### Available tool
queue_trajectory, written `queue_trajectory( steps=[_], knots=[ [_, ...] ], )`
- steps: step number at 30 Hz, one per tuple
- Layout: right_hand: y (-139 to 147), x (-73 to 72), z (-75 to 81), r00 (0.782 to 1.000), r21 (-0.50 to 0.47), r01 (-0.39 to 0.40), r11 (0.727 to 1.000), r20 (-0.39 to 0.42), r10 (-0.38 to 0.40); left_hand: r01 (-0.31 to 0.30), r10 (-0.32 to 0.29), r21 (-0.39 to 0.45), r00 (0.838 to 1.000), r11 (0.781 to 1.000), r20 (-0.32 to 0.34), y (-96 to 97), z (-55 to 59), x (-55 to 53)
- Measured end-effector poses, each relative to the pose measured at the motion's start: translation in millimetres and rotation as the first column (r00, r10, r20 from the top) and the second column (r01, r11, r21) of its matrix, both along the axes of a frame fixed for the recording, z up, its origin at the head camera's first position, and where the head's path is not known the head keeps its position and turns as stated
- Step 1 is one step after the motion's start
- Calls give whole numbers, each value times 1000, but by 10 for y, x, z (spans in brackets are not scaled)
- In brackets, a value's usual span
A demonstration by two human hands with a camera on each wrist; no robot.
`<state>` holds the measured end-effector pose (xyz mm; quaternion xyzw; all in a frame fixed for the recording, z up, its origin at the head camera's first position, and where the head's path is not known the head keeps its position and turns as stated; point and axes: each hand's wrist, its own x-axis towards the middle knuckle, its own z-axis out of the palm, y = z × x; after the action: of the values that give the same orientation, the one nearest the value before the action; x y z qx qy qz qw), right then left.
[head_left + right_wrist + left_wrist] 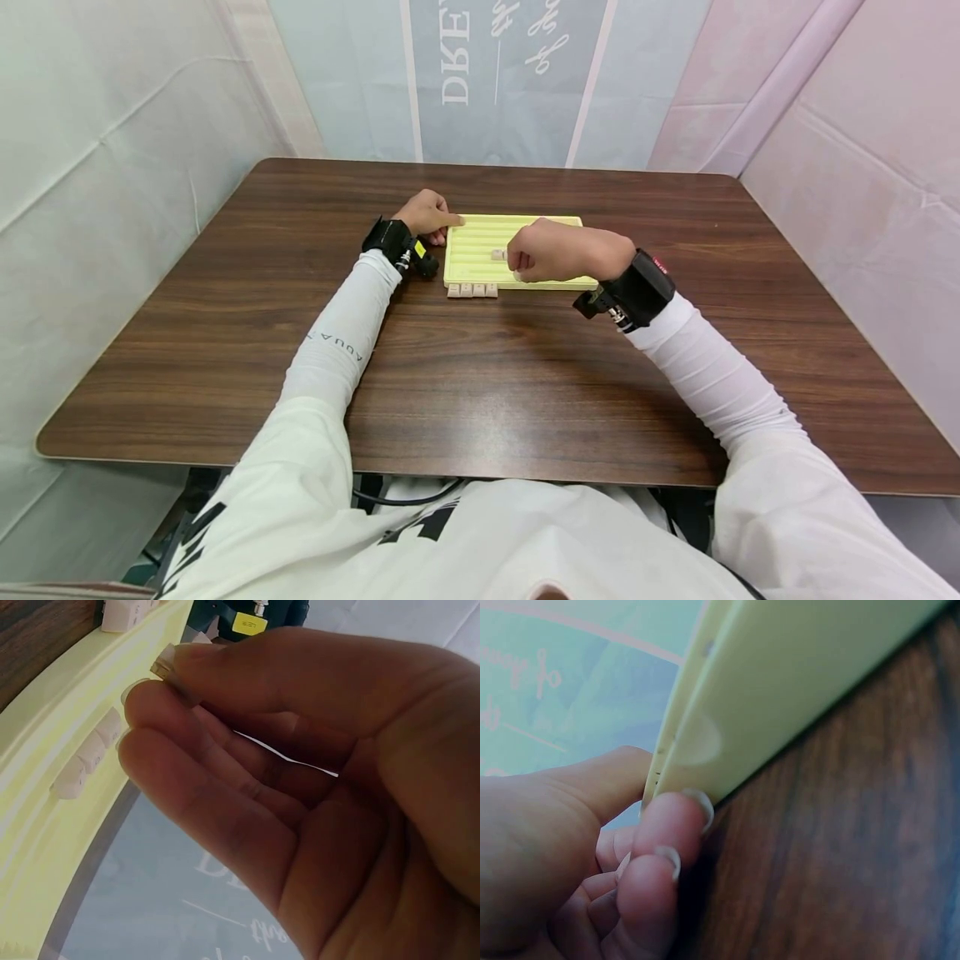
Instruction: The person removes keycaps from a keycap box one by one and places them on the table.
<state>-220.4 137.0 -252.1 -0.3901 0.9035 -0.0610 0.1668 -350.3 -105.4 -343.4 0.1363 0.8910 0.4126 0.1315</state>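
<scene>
Fingers of the right hand (558, 250) are pinching a tile (161, 669), likely light, stiff and best held by its sides, while the left hand (427, 215) is pinching the tray (472, 250) mid-frame.

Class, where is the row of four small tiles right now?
In the head view, the row of four small tiles is along the near edge of the yellow tray, at its left end, left of the right hand.

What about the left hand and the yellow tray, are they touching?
Touching. The left wrist view shows the left hand holding the yellow tray, thumb at its rim and fingertips against its side.
</scene>
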Motion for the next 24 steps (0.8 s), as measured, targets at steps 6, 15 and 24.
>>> queue_trajectory(
  steps=[6,15,24],
  knots=[
    [-34,-22,-33,1000,-15,-26,1000,-10,26,3,-3,-4,1000,1000,-1,0,-1,-12],
    [-59,-68,-108,999,5,-13,1000,40,13,3,-3,-2,1000,1000,8,-4,10,-24],
    [-106,-115,-168,1000,21,-21,1000,4,21,-1,1,4,1000,1000,11,-15,2,-47]
  ],
)
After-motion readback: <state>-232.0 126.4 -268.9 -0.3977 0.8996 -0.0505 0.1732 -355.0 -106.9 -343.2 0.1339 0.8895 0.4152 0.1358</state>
